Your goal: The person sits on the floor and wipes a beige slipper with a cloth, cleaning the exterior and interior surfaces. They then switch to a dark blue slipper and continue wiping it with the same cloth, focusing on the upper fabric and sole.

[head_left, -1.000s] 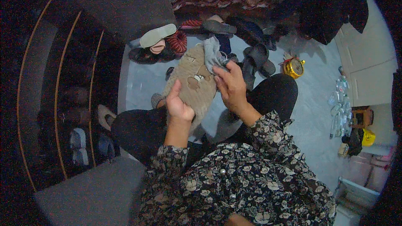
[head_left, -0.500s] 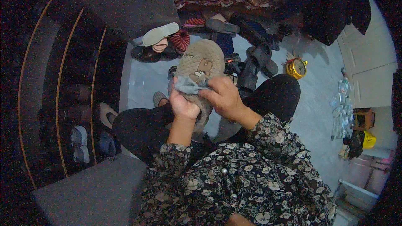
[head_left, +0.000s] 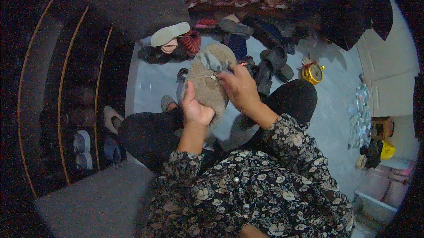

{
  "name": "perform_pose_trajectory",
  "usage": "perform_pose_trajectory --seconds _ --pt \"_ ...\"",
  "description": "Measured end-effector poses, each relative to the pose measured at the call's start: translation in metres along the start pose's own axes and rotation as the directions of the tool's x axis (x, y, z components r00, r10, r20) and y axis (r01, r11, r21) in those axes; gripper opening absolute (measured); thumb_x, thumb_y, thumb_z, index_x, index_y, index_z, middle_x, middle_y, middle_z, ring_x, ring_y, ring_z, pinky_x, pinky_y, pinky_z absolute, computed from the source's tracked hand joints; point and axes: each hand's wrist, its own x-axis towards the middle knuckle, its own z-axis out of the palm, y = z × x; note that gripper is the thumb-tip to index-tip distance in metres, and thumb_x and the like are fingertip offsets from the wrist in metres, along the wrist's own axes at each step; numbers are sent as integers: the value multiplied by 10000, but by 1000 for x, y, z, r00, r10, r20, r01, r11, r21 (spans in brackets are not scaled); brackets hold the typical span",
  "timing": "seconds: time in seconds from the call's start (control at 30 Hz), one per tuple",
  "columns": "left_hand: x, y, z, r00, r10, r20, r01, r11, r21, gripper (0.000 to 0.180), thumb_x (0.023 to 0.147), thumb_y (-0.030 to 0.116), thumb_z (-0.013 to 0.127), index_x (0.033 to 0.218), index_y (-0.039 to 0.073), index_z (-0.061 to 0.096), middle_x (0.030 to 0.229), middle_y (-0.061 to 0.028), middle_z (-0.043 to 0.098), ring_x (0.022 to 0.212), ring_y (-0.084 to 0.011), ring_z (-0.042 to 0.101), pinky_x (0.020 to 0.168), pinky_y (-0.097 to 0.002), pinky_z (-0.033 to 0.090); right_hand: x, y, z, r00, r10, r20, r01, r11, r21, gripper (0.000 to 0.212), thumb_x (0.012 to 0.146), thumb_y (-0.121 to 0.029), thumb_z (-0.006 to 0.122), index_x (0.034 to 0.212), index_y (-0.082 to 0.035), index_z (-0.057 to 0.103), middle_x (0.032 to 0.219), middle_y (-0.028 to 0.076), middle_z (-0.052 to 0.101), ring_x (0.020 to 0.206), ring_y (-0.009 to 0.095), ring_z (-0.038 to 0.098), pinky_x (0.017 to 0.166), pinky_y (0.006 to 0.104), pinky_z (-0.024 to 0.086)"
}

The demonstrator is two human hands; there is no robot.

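Observation:
My left hand grips a fuzzy beige slipper along its near left side, the thumb pointing up. A small brown and white figure marks the slipper's upper face. A crumpled grey-blue cloth lies against the far part of the slipper. My right hand is closed on the cloth's lower end; its fingertips are partly blurred. The slipper is held over the floor, between my knees.
Beyond the slipper lie several shoes, among them a pale-soled shoe, a red striped slipper and dark sandals. A yellow round tin stands right. Plastic bottles lie farther right. A shoe rack is at left.
My right hand has moved the cloth from the slipper's near middle to its far end. The slipper has tilted slightly, and my left hand has stayed on its near side.

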Motion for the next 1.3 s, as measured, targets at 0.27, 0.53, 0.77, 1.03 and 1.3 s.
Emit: perform_pose_trajectory --seconds 0.27,0.53,0.77,1.03,1.3 --pt "-6 2 9 998 -23 -50 34 976 215 553 900 432 490 1320 82 407 1287 -93 494 1149 -302 490 965 -442 406 -14 -29 -6 983 74 170 -102 982 161 566 686 -298 744 1145 -57 517 1093 205 478 1032 396 490 826 425 444" --pt "-9 -16 8 979 -164 122 121 946 300 472 914 247 519 1291 -11 398 1281 -128 469 1221 -258 422 1048 -403 291 -8 -5 -3 971 161 177 -175 983 64 335 720 -139 632 1037 -53 561 1053 184 508 922 388 542 756 477 473" --pt "-6 38 21 986 -155 62 76 746 661 472 909 174 508 1312 -27 365 1238 -169 523 1129 -278 528 912 -385 462 6 30 -24 966 257 -9 -253 956 147 247 729 -94 596 964 -20 590 895 166 529 812 354 572 711 414 481" --pt "-13 18 20 969 -246 -33 243 915 322 580 884 460 519 1300 67 425 1218 -130 540 1119 -283 517 951 -439 414 24 14 -38 975 223 -21 -201 911 360 266 730 -100 573 977 -11 615 878 160 572 786 307 588 704 370 482" --pt "-16 -8 -6 957 -232 -173 273 923 272 686 820 555 564 1284 62 452 1204 -135 551 1097 -316 526 956 -474 412 19 14 -36 969 224 99 -245 908 340 281 752 -96 622 1020 -13 624 925 117 592 862 241 590 765 309 459"
